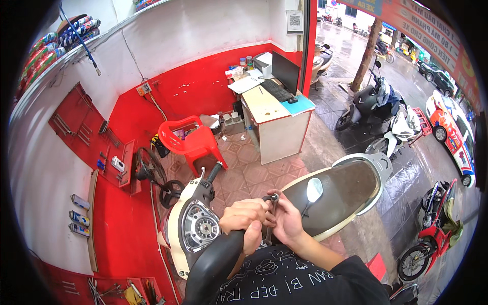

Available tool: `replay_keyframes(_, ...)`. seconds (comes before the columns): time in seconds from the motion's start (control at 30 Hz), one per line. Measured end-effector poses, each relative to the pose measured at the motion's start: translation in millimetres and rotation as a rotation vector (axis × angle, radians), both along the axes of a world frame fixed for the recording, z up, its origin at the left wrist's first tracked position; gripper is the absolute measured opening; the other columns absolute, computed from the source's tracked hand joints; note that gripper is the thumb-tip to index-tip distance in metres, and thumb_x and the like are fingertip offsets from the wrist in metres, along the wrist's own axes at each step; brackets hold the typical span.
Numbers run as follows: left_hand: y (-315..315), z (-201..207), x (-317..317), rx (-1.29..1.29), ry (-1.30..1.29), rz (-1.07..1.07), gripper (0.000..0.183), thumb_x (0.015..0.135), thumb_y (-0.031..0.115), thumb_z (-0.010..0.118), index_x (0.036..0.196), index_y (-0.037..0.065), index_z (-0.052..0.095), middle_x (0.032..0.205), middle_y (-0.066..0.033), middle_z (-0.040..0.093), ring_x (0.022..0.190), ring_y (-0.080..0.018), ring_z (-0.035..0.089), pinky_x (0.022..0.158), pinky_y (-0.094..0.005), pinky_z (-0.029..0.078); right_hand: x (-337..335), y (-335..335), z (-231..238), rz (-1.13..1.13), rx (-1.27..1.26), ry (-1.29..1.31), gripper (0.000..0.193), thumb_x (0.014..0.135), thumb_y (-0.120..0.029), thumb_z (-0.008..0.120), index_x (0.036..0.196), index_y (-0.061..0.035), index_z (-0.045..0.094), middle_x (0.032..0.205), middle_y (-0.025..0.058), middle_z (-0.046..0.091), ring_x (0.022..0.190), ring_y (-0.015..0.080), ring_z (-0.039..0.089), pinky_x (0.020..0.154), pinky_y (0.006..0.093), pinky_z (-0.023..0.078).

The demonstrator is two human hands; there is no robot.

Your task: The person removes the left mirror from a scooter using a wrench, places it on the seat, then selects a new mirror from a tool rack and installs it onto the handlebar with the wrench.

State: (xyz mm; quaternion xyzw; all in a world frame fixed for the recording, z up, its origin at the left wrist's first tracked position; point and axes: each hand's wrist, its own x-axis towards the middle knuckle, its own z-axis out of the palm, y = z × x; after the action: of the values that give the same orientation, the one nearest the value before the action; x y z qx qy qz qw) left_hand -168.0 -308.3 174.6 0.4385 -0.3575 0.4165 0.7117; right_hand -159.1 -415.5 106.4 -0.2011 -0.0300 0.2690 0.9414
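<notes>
In the middle, my left hand (245, 216) is closed around a black rod (268, 197) whose rounded end sticks out past the fingers. My right hand (287, 219) meets it from the right, fingers pinching a slim metal wrench (267, 235) that runs downward, mostly covered. A large dark curved shape (216, 267) close to the camera hides part of my left forearm; I cannot tell what it is. Beneath is a cream scooter, its round dial cluster (205, 229) left of my hands and its brown seat (345, 193) to the right. A mirror (314, 190) on a thin stem shows over the seat.
Beyond the scooter stand a red plastic chair (190, 142) and a desk (281, 121) with a monitor (285, 72). Tools hang on a red wall board (76, 121); spray cans (80, 217) line the left wall. Parked motorbikes (429, 231) stand outside at right.
</notes>
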Motion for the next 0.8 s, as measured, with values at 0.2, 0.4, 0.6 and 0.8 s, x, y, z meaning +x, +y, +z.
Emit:
replay_keyframes(0.2,3,-15,7,0.057,-0.006,0.091,0.033,0.079,0.0,0.054,0.055,0.005,0.033,0.045,-0.0063,0.041,0.036,-0.0164,0.038,0.044,-0.0326,0.039,-2,10,-7,-0.241,-0.533,-0.406,0.043,0.1,-0.007,0.052,0.141,-0.0003,0.042,0.104,-0.0002,0.06,0.081,0.0009,0.051,0.061,0.0165,0.042)
replay_keyframes(0.4,-4,-30,14,0.347,0.01,0.224,0.022,0.066,-0.007,0.057,0.054,0.002,0.041,0.051,-0.0097,0.045,0.042,-0.0246,0.046,0.05,-0.033,0.044,18,5,-22,-0.198,-0.622,-0.514,0.037,0.092,-0.008,0.058,0.126,0.0044,0.052,0.106,0.0047,0.063,0.097,0.01,0.059,0.085,0.0253,0.048)
replay_keyframes(0.6,-5,-30,18,0.546,0.137,0.17,0.024,0.066,-0.006,0.063,0.053,0.004,0.045,0.05,-0.0082,0.043,0.041,-0.0242,0.046,0.044,-0.0343,0.037,33,-27,-19,-0.095,-1.336,-1.105,0.042,0.074,-0.016,0.063,0.111,0.0008,0.054,0.093,0.0271,0.064,0.093,0.0432,0.062,0.075,0.0474,0.051)
replay_keyframes(0.8,16,-34,12,0.542,0.389,-0.003,0.031,0.072,-0.009,0.057,0.05,0.001,0.038,0.05,-0.0123,0.049,0.042,-0.0226,0.05,0.046,-0.032,0.041,22,-35,-7,-0.138,-1.627,-1.514,0.022,0.081,-0.017,0.061,0.097,-0.0012,0.057,0.078,0.0129,0.061,0.074,0.032,0.064,0.063,0.0436,0.052)
